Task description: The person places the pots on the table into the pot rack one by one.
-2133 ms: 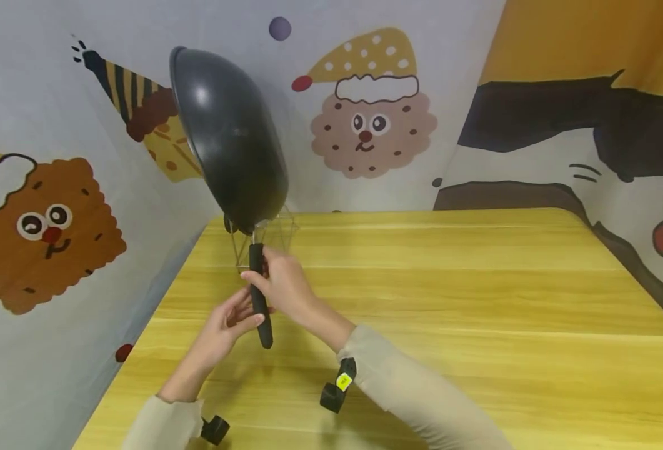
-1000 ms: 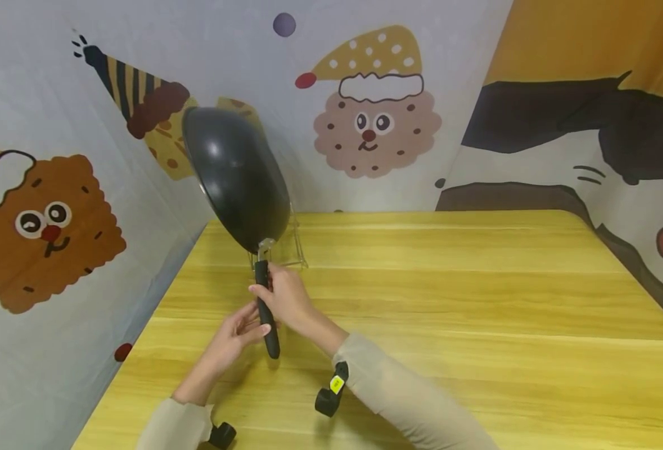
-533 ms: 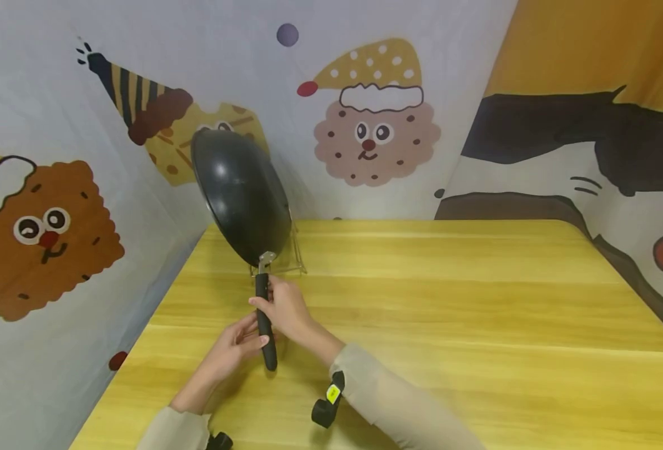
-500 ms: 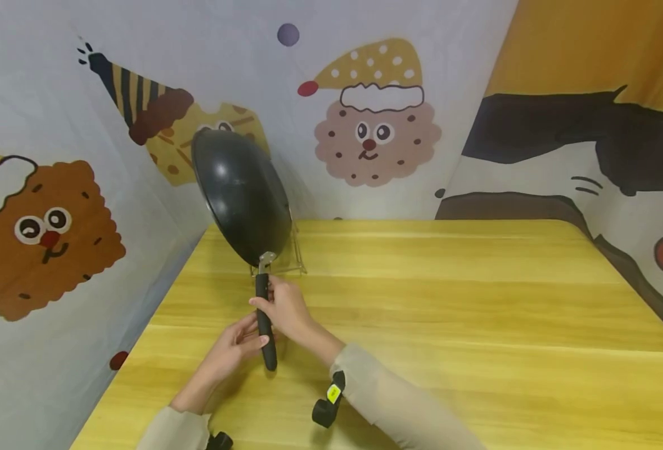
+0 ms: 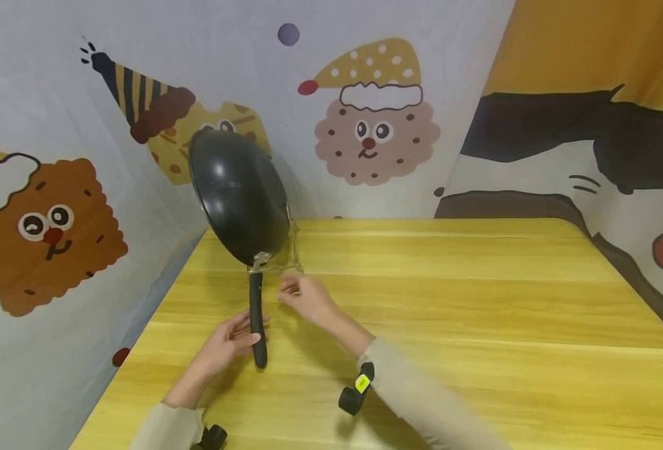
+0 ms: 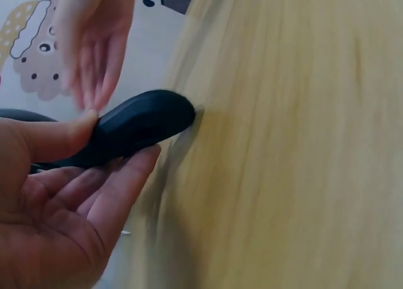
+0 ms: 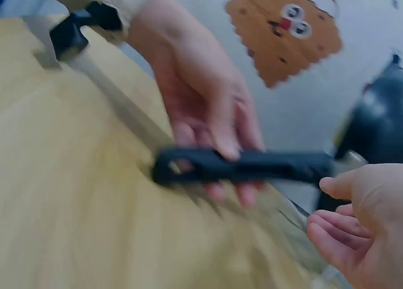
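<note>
A black wok (image 5: pixel 235 194) stands tilted on its side in a thin wire rack (image 5: pixel 295 247) at the table's back left, its underside facing me. Its black handle (image 5: pixel 255 300) points toward me, above the tabletop. My left hand (image 5: pixel 221 347) holds the handle near its free end, thumb on one side and fingers beneath, as the left wrist view also shows. To the right of the handle, my right hand (image 5: pixel 311 303) is apart from it, fingers loosely bent around nothing. Most of the rack is hidden behind the wok.
The wooden table (image 5: pixel 449 312) stretches off to the right. A cloth with cartoon prints (image 5: pixel 376 137) hangs behind and along the left side, close to the wok. Each wrist carries a small black camera (image 5: pixel 352 400).
The wok has come down into the rack, its handle lower. In the last half second my right hand has let go of the handle and moved right; my left hand keeps its hold.
</note>
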The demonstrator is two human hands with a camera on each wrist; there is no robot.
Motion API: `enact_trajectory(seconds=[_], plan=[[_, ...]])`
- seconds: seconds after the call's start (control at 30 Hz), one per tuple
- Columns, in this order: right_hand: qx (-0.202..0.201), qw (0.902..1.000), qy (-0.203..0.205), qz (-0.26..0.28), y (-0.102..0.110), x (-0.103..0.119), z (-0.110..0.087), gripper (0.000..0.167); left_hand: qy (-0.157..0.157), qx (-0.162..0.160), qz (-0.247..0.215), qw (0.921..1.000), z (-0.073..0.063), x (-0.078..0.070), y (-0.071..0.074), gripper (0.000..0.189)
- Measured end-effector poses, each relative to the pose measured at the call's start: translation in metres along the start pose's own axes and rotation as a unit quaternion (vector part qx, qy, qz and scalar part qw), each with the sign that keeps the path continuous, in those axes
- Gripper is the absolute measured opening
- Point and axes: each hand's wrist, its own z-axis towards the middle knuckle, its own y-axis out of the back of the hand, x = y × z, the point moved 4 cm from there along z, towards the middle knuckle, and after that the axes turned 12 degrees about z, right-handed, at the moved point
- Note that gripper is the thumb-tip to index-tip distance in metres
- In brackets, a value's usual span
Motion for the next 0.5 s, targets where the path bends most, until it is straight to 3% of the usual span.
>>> enact_trajectory(seconds=[0.07,0.13,0.23,0.4,0.5], plan=[[-0.012,0.9999,0.006,-0.003,0.025,-0.004,-0.003,0.041,0.018,-0.023,0.043,0.9987,0.001,-0.004,0.004,0.064],[-0.033,0.9994,0.005,-0.010,0.053,-0.009,-0.008,0.040,0.037,-0.050,0.111,0.9919,0.002,-0.011,0.008,0.064],[-0.075,0.9969,0.006,-0.025,0.099,-0.013,-0.018,0.038,0.063,-0.086,0.221,0.9696,0.004,-0.024,0.014,0.065],[-0.129,0.9900,0.007,-0.057,0.169,-0.015,-0.040,0.039,0.089,-0.100,0.327,0.9356,0.005,-0.042,0.022,0.057],[-0.146,0.9865,0.003,-0.074,0.202,-0.014,-0.054,0.042,0.102,-0.102,0.404,0.9032,0.001,-0.056,0.024,0.049]])
